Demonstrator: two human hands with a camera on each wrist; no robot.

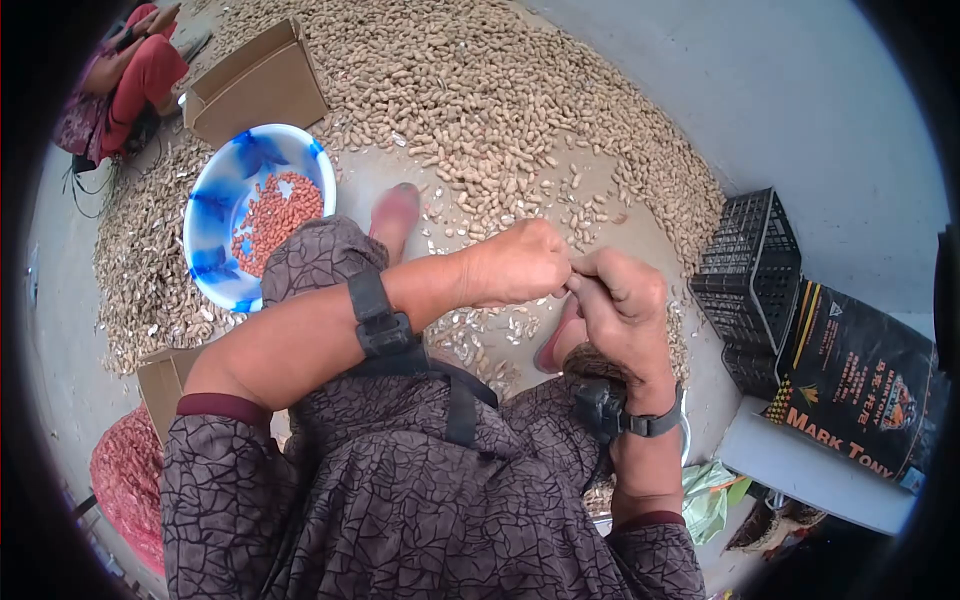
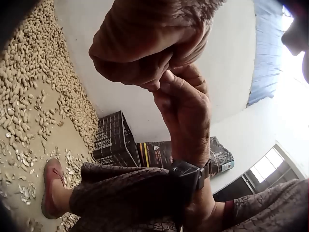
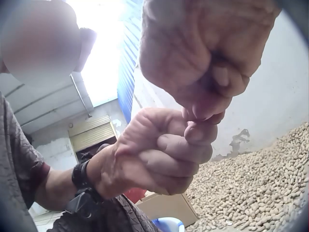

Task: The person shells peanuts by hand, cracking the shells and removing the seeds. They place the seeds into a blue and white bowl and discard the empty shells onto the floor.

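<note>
In front of the lap, my left hand [image 1: 520, 265] and right hand [image 1: 625, 305] meet fingertip to fingertip. They pinch a peanut between them, almost wholly hidden behind the fingers. Seen from the left wrist, the left hand [image 2: 152, 41] is above with its fingers curled, and the right hand's thumb [image 2: 181, 87] presses in from below. The right wrist view has the left hand [image 3: 161, 150] with its fingers folded into the palm, its fingertips against those of the right hand [image 3: 203, 53].
A blue-and-white basin [image 1: 215, 205] holds reddish shelled kernels [image 1: 275, 215]. Unshelled peanuts [image 1: 470, 100] spread along the wall. Broken shells [image 1: 475, 345] lie between the feet. A cardboard box [image 1: 260, 90], a black crate [image 1: 735, 265] and a printed sack [image 1: 850, 375] stand around. Another person [image 1: 150, 75] sits far left.
</note>
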